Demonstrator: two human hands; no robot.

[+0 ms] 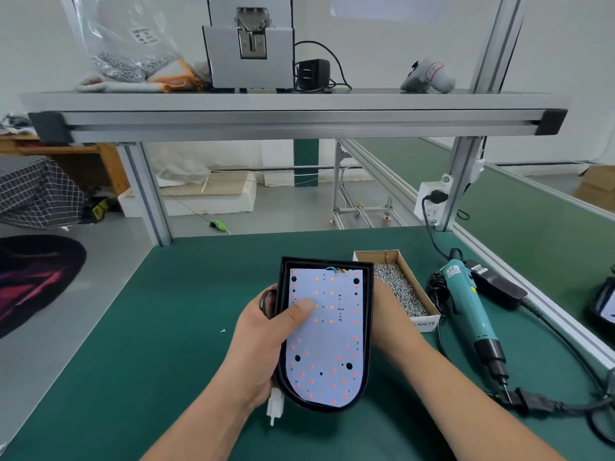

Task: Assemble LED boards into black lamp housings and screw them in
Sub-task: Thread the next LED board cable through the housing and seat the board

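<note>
A black lamp housing [367,327] is held above the green table, with a white LED board [327,341] lying inside it. My left hand [266,341] grips the housing's left edge, its thumb pressing down on the board. My right hand [382,314] reaches behind the housing's right side toward a cardboard box of screws [402,294]; its fingers are hidden, only the wrist shows. A white connector [275,405] hangs below the housing. A teal electric screwdriver [472,314] lies on the table to the right.
One loose screw [223,331] lies on the green mat [149,361] left of the housing. The screwdriver's cable and black adapter [499,284] run along the right rail. Another housing [605,304] shows at the right edge. An aluminium shelf [299,111] spans overhead.
</note>
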